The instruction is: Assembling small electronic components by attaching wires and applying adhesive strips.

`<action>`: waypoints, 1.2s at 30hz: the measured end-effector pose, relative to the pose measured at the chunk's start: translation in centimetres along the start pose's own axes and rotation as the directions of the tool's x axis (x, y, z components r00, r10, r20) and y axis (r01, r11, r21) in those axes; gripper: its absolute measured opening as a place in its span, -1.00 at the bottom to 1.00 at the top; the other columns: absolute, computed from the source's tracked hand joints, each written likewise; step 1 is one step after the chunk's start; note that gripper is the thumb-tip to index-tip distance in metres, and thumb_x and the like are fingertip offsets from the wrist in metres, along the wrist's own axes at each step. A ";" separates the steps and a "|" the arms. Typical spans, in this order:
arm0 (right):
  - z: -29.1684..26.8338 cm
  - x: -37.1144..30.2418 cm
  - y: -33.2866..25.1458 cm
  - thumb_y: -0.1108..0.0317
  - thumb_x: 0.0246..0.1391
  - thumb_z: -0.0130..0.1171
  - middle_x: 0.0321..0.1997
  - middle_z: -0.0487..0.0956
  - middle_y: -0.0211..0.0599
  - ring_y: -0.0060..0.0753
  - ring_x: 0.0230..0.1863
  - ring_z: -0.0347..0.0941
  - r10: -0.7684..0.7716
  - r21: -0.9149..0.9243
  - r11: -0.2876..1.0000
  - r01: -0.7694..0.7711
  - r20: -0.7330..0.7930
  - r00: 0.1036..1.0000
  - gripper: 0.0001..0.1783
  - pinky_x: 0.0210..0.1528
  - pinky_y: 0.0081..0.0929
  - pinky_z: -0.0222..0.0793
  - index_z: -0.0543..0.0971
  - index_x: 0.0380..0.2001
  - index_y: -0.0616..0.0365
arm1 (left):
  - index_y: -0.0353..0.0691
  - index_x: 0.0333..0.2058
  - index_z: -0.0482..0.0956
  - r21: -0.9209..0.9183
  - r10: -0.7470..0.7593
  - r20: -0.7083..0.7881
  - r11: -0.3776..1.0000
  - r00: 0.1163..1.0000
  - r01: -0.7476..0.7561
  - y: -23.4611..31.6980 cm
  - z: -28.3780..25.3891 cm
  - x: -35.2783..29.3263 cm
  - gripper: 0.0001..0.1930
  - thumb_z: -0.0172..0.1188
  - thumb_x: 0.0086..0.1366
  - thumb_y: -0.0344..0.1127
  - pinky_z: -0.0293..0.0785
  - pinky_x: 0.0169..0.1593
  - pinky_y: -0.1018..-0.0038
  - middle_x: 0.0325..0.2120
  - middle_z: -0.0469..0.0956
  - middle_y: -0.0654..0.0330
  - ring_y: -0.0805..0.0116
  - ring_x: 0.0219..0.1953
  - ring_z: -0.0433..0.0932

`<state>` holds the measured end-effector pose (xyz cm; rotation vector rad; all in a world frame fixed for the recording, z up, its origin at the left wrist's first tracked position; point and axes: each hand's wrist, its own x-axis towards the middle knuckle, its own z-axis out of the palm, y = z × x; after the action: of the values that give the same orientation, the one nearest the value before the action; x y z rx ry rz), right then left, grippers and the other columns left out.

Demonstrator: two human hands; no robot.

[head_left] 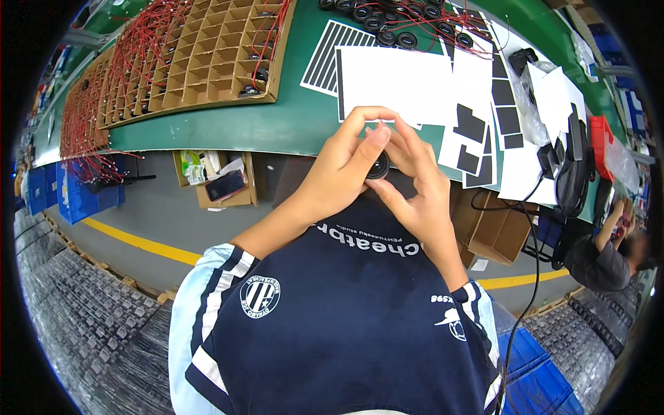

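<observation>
Just in front of my chest, at the table's near edge, a small round black speaker (378, 167) sits between my two hands. My left hand (337, 164) has its thumb and fingers closed on the speaker from the left. My right hand (420, 174) curls around it from the other side, its thumb at the lower rim. Fingers hide much of the speaker. Right beyond my hands lie white sheets (394, 76), and a sheet with black strips (330, 61) is partly under them. Black rectangular patches (470, 124) on white backing lie to the right.
At the left of the green table (228, 133) stands a cardboard divider tray (207, 66) with red-wired speakers in some cells. More black speakers (387, 34) lie at the back. Below are an open box with a phone (226, 185) and another carton (494, 232). A co-worker (609, 256) is at right.
</observation>
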<state>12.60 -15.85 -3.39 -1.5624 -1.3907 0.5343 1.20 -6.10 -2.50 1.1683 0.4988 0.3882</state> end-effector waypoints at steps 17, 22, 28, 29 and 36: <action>-3.5 0.7 3.0 0.45 -0.14 0.14 -0.10 0.46 -0.17 -0.37 -0.05 0.36 0.133 0.053 0.991 -0.124 -0.234 0.963 -0.56 -0.03 -0.49 0.22 0.38 -0.10 0.25 | -0.35 -0.25 0.37 -0.154 -0.062 0.122 0.985 0.991 0.080 0.8 -1.4 -0.6 -0.77 -0.17 0.24 -0.34 -0.10 -0.70 0.78 -0.75 0.14 0.47 0.75 -0.78 0.00; -8.9 0.0 6.2 0.50 -0.10 0.06 -0.28 0.45 -0.27 -0.42 -0.31 0.37 0.118 -0.480 0.820 -0.312 -0.391 0.913 -0.80 -0.32 -0.59 0.25 0.50 -0.31 0.18 | -0.26 -0.37 0.45 -0.013 -0.066 0.158 0.998 0.985 0.069 0.8 -1.8 -0.9 -0.79 0.04 0.16 -0.23 0.13 -0.54 0.76 -0.63 0.36 0.41 0.73 -0.60 0.24; -8.9 -2.0 7.3 0.55 -0.19 0.11 -0.31 0.42 -0.25 -0.34 -0.28 0.36 0.158 -0.584 0.764 -0.275 -0.244 0.957 -0.80 -0.26 -0.53 0.27 0.52 -0.38 0.21 | -0.26 -0.52 0.46 -0.141 -0.253 0.289 0.943 0.923 0.303 0.1 -2.2 -0.2 -0.80 0.06 0.15 -0.24 0.12 -0.59 0.75 -0.68 0.31 0.43 0.72 -0.64 0.22; -8.7 -2.0 7.2 0.56 -0.22 0.13 -0.31 0.41 -0.24 -0.32 -0.27 0.36 0.134 -0.602 0.755 -0.260 -0.246 0.960 -0.79 -0.25 -0.51 0.27 0.52 -0.38 0.22 | -0.26 -0.52 0.46 -0.139 -0.255 0.293 0.942 0.921 0.305 0.3 -1.9 -0.2 -0.80 0.06 0.15 -0.24 0.12 -0.59 0.75 -0.68 0.31 0.43 0.72 -0.64 0.22; -8.5 -1.9 7.0 0.48 -0.31 0.21 -0.29 0.41 -0.26 -0.29 -0.24 0.34 0.091 -0.675 0.711 -0.198 -0.191 0.977 -0.79 -0.19 -0.44 0.19 0.52 -0.46 0.14 | -0.18 -0.28 0.24 0.136 0.050 0.288 0.986 0.956 -0.092 -1.1 -1.1 0.4 -0.74 0.12 0.10 -0.35 0.19 -0.57 0.73 -0.59 0.29 0.38 0.67 -0.64 0.25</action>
<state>22.60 -20.03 -5.95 -2.2777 -1.4399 -0.0521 0.97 -5.44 -3.96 1.3634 0.2378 0.2419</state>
